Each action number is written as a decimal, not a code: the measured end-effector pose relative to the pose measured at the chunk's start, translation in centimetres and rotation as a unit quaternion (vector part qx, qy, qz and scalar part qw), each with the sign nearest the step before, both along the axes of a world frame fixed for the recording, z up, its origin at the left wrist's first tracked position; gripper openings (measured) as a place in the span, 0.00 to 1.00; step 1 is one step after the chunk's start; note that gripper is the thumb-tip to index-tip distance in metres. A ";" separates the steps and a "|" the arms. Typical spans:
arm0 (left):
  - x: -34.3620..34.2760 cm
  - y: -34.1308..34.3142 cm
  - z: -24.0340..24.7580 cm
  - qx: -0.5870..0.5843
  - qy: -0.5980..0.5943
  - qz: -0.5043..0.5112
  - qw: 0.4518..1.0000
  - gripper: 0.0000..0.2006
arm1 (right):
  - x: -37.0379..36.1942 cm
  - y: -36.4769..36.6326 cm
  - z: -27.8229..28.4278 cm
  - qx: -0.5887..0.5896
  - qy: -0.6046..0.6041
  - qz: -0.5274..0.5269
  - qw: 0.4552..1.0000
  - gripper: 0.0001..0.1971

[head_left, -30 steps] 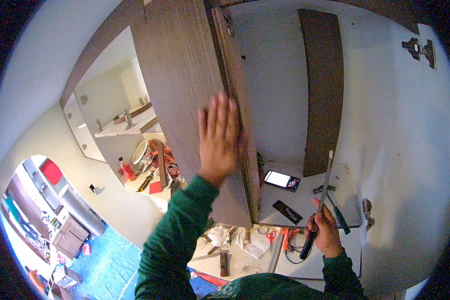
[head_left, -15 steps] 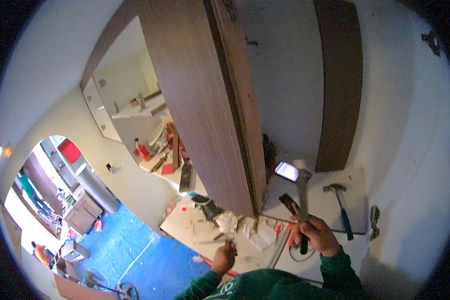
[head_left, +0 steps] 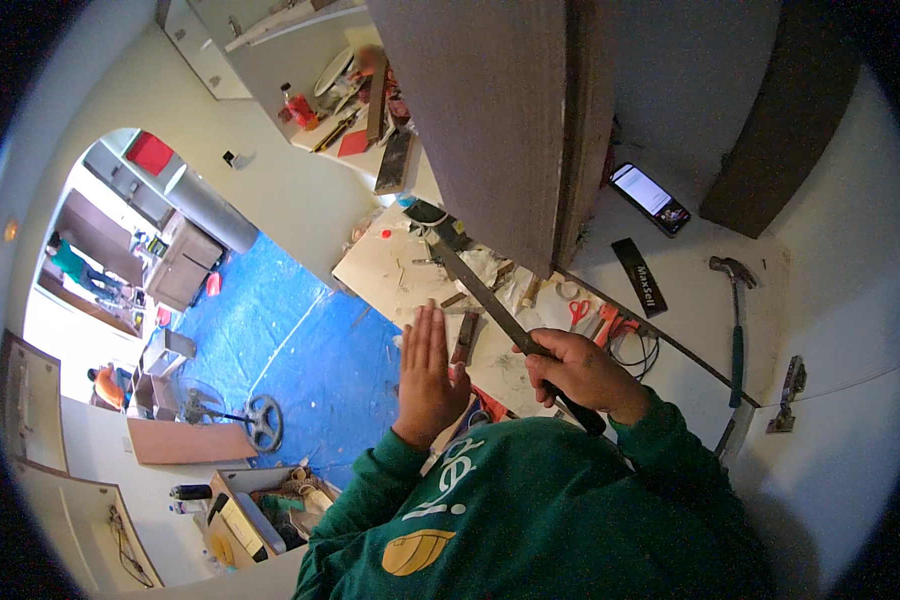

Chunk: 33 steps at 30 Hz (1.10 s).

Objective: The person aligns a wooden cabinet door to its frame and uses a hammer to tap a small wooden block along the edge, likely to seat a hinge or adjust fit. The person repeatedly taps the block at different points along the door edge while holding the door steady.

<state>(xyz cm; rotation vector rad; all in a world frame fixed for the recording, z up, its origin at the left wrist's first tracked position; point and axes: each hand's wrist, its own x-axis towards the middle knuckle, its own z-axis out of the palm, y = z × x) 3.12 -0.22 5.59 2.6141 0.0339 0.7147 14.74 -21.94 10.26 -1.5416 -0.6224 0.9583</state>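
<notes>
My left hand (head_left: pixel 432 378) is raised over the worktop's front edge, fingers stretched out and holding nothing. A short brown piece of wood (head_left: pixel 464 338) shows beside its thumb. My right hand (head_left: pixel 582 372) is wrapped round the dark grip of a long hammer (head_left: pixel 490 300), which slants up and left over the cluttered worktop (head_left: pixel 370 265). Its head end lies against dark clutter in the view and is hard to make out. Right of this hand are red-handled scissors (head_left: pixel 578 313), an orange-handled tool (head_left: pixel 610 322) and a dark cable loop (head_left: pixel 642 352).
A lit phone (head_left: pixel 650 197), a black strip (head_left: pixel 638 278) and a claw hammer (head_left: pixel 737 330) lie on the white surface at right. A tall wooden panel (head_left: pixel 490 130) rises ahead. Blue sheeting (head_left: pixel 300 350) covers the floor at left, with people farther back.
My left hand has risen and opened flat. The hammer in my right hand has swung from upright to slanting left. My view has tilted down, showing more of my shirt.
</notes>
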 end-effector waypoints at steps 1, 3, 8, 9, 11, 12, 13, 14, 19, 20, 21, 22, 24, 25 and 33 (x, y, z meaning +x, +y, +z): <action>-0.1 -0.3 0.0 0.026 0.008 -0.031 0.999 0.38 | 0.1 0.5 -0.3 -0.012 0.003 0.008 1.000 0.05; 0.2 -0.6 -0.5 0.100 0.028 -0.107 0.989 0.41 | 0.3 1.4 -0.7 -0.039 0.005 0.028 0.999 0.05; 2.2 3.3 -5.8 0.178 0.099 -0.112 0.973 0.34 | 0.9 2.3 -2.1 -0.132 -0.022 0.092 0.987 0.10; 2.5 5.3 -7.8 0.146 0.111 -0.046 0.982 0.31 | 1.1 2.2 -2.6 -0.132 0.022 0.094 0.986 0.12; 1.3 10.1 -12.8 0.164 0.062 0.131 0.976 0.27 | 1.3 1.4 -4.0 -0.100 0.053 0.081 0.990 0.14; 0.1 12.7 -15.7 0.137 0.044 0.194 0.970 0.27 | 1.5 0.6 -4.9 -0.096 0.056 0.077 0.991 0.14; -1.8 15.0 -19.0 0.107 0.123 0.255 0.953 0.28 | 1.7 0.0 -6.0 -0.080 0.078 0.074 0.991 0.14; -4.3 16.8 -22.5 0.071 0.338 0.305 0.888 0.32 | 1.8 -0.7 -7.4 -0.084 0.073 0.058 0.992 0.15; -16.2 20.0 -36.1 0.032 0.655 0.108 0.748 0.33 | 3.0 -4.4 -17.3 -0.191 0.020 0.029 0.981 0.19; -17.8 17.9 -37.6 0.171 0.716 0.006 0.677 0.41 | 2.8 -5.3 -19.8 -0.223 0.031 0.030 0.974 0.20; -18.1 16.7 -38.0 -0.021 0.706 0.103 0.700 0.47 | 2.2 -6.2 -22.4 -0.252 -0.013 0.018 0.967 0.21; -18.3 15.0 -37.9 -0.159 0.667 0.140 0.715 0.56 | 1.6 -7.3 -24.7 -0.291 -0.038 0.002 0.956 0.22; -15.7 11.7 -36.7 -0.304 0.601 0.176 0.718 0.55 | 0.9 -9.1 -28.9 -0.374 -0.043 0.025 0.926 0.24; -13.7 9.9 -36.1 -0.346 0.593 0.143 0.713 0.55 | 0.2 -10.4 -30.5 -0.377 -0.037 0.026 0.925 0.24; -9.5 4.7 -33.3 -0.352 0.618 -0.033 0.702 0.52 | -2.6 -17.7 -38.6 -0.569 -0.112 0.142 0.802 0.31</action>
